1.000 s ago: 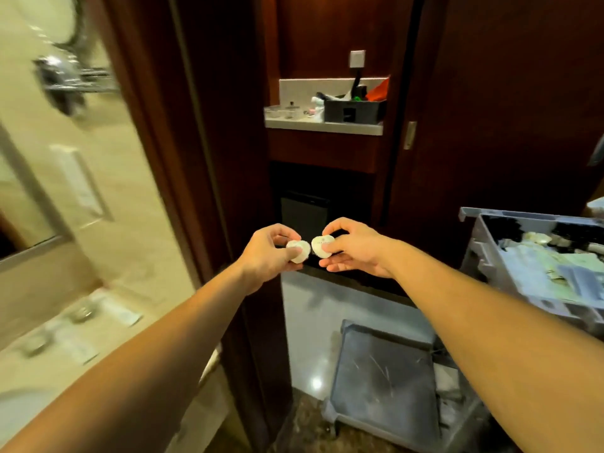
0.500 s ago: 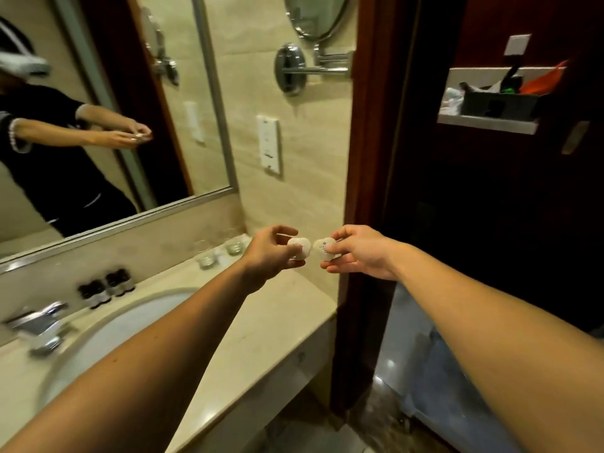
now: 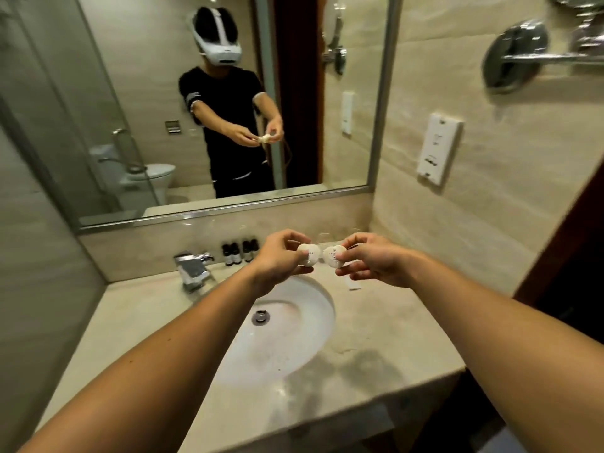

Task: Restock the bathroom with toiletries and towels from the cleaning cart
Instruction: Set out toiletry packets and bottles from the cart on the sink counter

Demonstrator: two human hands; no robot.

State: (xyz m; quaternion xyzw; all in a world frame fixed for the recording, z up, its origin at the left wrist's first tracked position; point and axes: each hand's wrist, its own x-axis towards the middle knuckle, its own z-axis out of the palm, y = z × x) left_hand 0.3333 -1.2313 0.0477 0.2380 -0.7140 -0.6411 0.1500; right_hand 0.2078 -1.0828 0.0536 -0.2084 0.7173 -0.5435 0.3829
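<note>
Head view: left hand [image 3: 281,261] and right hand [image 3: 376,261] each pinch a round wrapped soap, left soap [image 3: 308,255] and right soap [image 3: 333,256], over the sink [image 3: 313,325]; likely light, rigid, slick-wrapped, best held at the edges.

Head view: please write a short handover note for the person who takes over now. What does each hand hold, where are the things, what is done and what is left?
Left hand: pinches one small round white soap.
Right hand: pinches a second round soap.
Both soaps are in the air above the sink, at the far rim.
Small dark bottles already stand by the faucet.
Done: soaps brought to the vanity counter.
Left: set both soaps down; no towels are in view.
</note>
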